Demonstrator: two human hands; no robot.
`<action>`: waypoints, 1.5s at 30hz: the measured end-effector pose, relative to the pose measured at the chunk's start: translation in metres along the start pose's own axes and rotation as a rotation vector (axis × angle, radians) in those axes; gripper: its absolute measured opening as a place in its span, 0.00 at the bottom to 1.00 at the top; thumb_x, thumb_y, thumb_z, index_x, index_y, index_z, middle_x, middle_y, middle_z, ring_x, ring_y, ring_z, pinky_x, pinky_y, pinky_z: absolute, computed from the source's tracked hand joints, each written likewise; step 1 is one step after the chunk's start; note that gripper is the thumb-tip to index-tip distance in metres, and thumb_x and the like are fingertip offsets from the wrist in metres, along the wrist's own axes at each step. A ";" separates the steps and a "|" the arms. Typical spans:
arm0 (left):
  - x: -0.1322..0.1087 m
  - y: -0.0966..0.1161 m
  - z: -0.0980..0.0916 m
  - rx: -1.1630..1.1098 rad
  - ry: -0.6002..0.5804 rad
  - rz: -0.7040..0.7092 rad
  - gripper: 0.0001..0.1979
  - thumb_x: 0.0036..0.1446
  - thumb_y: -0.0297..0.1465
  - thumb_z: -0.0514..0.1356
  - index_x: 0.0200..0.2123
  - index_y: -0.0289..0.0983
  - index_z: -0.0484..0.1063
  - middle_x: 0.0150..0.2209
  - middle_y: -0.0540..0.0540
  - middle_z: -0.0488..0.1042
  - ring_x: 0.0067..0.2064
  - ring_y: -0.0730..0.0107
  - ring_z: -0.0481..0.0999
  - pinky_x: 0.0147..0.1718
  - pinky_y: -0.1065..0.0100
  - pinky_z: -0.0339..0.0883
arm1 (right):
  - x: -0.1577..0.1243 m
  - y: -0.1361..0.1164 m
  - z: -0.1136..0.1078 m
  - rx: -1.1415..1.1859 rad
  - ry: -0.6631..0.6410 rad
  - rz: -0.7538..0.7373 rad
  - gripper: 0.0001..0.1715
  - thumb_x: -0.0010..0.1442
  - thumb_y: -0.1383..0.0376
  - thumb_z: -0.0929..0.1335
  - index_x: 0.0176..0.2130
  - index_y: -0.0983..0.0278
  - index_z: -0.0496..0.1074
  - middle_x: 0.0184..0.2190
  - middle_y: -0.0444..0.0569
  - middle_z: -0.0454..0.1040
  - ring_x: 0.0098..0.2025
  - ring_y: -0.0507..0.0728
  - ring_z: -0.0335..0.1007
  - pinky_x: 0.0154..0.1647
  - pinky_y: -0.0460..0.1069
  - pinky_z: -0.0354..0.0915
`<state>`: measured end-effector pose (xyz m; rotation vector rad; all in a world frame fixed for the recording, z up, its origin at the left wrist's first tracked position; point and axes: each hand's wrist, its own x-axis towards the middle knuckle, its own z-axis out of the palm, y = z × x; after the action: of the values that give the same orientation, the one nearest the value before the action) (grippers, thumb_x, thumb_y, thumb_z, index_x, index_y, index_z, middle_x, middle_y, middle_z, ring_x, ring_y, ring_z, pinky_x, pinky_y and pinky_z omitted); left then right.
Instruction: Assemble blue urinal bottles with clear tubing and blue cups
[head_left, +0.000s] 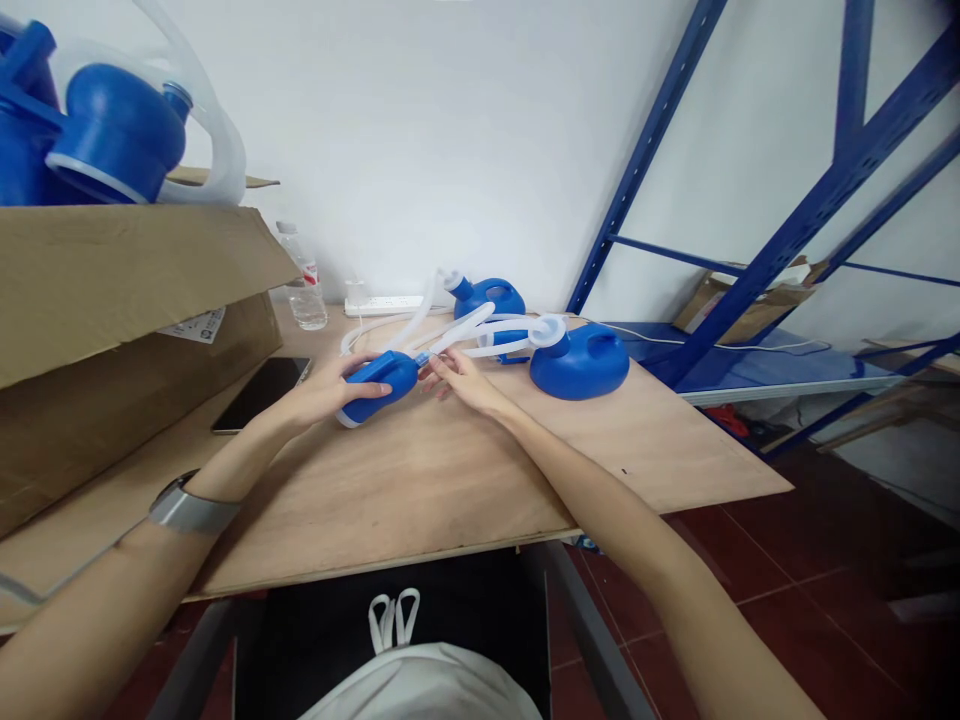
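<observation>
My left hand (341, 388) is wrapped round a blue plastic bottle-like container (394, 374), which lies tilted just above the wooden table (450, 480). The container's narrow neck points right, toward my right hand (459, 380). The fingers of my right hand are pinched at the neck, where a translucent white hose (461, 333) begins; what exactly they grip is too small to tell. Further right stands a blue jug (580, 362) with a white cap and hose. Another blue jug (499, 297) stands behind, near the wall.
On the left, an open cardboard box (135, 260) has blue containers (124, 125) above it. A black phone (262, 393), a clear water bottle (306, 290) and a white power strip (386, 305) are on the table. Blue metal shelving (780, 240) stands at the right.
</observation>
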<state>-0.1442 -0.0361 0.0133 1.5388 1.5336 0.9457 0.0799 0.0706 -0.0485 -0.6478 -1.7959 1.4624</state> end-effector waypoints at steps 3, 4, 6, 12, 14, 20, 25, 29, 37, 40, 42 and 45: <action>0.000 0.000 0.001 -0.019 -0.003 -0.005 0.33 0.43 0.46 0.72 0.54 0.45 0.78 0.52 0.48 0.81 0.57 0.48 0.77 0.56 0.58 0.70 | -0.001 -0.001 -0.003 0.010 -0.034 -0.014 0.18 0.66 0.51 0.70 0.47 0.61 0.69 0.41 0.48 0.79 0.36 0.53 0.79 0.30 0.44 0.71; 0.001 -0.001 0.001 -0.021 -0.001 -0.009 0.33 0.43 0.47 0.72 0.54 0.45 0.78 0.52 0.48 0.80 0.57 0.48 0.77 0.56 0.58 0.70 | -0.001 0.000 -0.004 0.017 -0.051 -0.008 0.18 0.66 0.51 0.71 0.47 0.61 0.70 0.41 0.49 0.79 0.35 0.53 0.79 0.30 0.44 0.71; 0.002 -0.003 0.001 -0.014 0.005 -0.012 0.34 0.43 0.47 0.72 0.55 0.45 0.77 0.54 0.47 0.80 0.58 0.48 0.76 0.57 0.58 0.70 | -0.001 0.001 -0.004 0.046 -0.072 0.006 0.18 0.66 0.51 0.70 0.46 0.61 0.70 0.41 0.49 0.79 0.35 0.53 0.80 0.30 0.44 0.72; 0.003 -0.007 0.000 0.024 -0.006 0.008 0.34 0.43 0.50 0.72 0.55 0.46 0.78 0.53 0.48 0.80 0.58 0.48 0.76 0.56 0.57 0.71 | 0.001 0.004 -0.006 0.109 -0.069 0.062 0.23 0.65 0.45 0.70 0.37 0.63 0.70 0.35 0.49 0.79 0.31 0.53 0.80 0.29 0.45 0.72; 0.003 -0.007 0.001 0.036 -0.003 0.011 0.33 0.43 0.50 0.71 0.54 0.47 0.79 0.52 0.49 0.81 0.57 0.47 0.77 0.56 0.57 0.72 | 0.001 0.003 -0.006 0.097 -0.074 0.076 0.26 0.64 0.44 0.70 0.35 0.63 0.70 0.33 0.48 0.78 0.30 0.53 0.79 0.28 0.44 0.71; 0.003 -0.007 0.001 0.045 -0.007 0.020 0.32 0.45 0.49 0.70 0.54 0.47 0.78 0.52 0.48 0.81 0.56 0.49 0.77 0.57 0.57 0.72 | -0.003 -0.001 0.002 0.077 -0.078 0.072 0.28 0.61 0.42 0.71 0.33 0.64 0.70 0.29 0.47 0.78 0.28 0.52 0.78 0.27 0.43 0.70; 0.004 -0.007 0.001 0.048 -0.025 0.017 0.32 0.45 0.49 0.71 0.54 0.46 0.78 0.54 0.48 0.80 0.58 0.48 0.76 0.58 0.57 0.71 | -0.001 -0.004 0.008 0.107 -0.031 0.106 0.26 0.61 0.45 0.72 0.30 0.64 0.71 0.27 0.46 0.77 0.26 0.51 0.75 0.26 0.43 0.69; 0.004 -0.009 0.000 0.059 -0.031 0.015 0.33 0.46 0.49 0.71 0.56 0.47 0.77 0.55 0.48 0.79 0.59 0.48 0.76 0.59 0.56 0.70 | -0.002 -0.004 0.009 0.162 -0.001 0.144 0.25 0.57 0.47 0.74 0.28 0.64 0.70 0.23 0.43 0.74 0.23 0.50 0.72 0.26 0.44 0.69; 0.004 -0.008 0.002 0.085 -0.054 0.051 0.33 0.45 0.49 0.70 0.55 0.47 0.77 0.54 0.49 0.79 0.58 0.48 0.76 0.57 0.58 0.71 | -0.005 -0.005 0.017 0.242 -0.090 0.166 0.29 0.63 0.48 0.70 0.22 0.59 0.56 0.15 0.38 0.60 0.19 0.50 0.62 0.23 0.45 0.63; 0.004 -0.008 0.002 0.081 -0.062 0.051 0.33 0.45 0.48 0.71 0.55 0.47 0.77 0.55 0.49 0.79 0.59 0.49 0.75 0.58 0.59 0.70 | -0.006 -0.008 0.018 0.261 -0.122 0.198 0.28 0.64 0.50 0.68 0.23 0.58 0.53 0.15 0.35 0.54 0.18 0.50 0.59 0.23 0.45 0.62; 0.005 -0.008 0.002 0.081 -0.070 0.049 0.33 0.45 0.47 0.71 0.55 0.47 0.77 0.56 0.49 0.79 0.59 0.49 0.75 0.58 0.59 0.70 | -0.008 -0.012 0.016 0.240 -0.169 0.212 0.27 0.66 0.51 0.67 0.23 0.58 0.53 0.15 0.36 0.55 0.18 0.50 0.58 0.23 0.45 0.62; 0.005 -0.008 0.001 0.095 -0.075 0.052 0.34 0.45 0.48 0.71 0.57 0.46 0.76 0.56 0.48 0.78 0.59 0.49 0.75 0.59 0.58 0.70 | -0.010 -0.015 0.012 0.200 -0.238 0.212 0.24 0.67 0.54 0.65 0.24 0.59 0.53 0.14 0.36 0.56 0.17 0.50 0.58 0.23 0.45 0.60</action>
<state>-0.1464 -0.0314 0.0055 1.6695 1.5108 0.8454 0.0777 0.0524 -0.0375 -0.5964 -1.7661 1.9035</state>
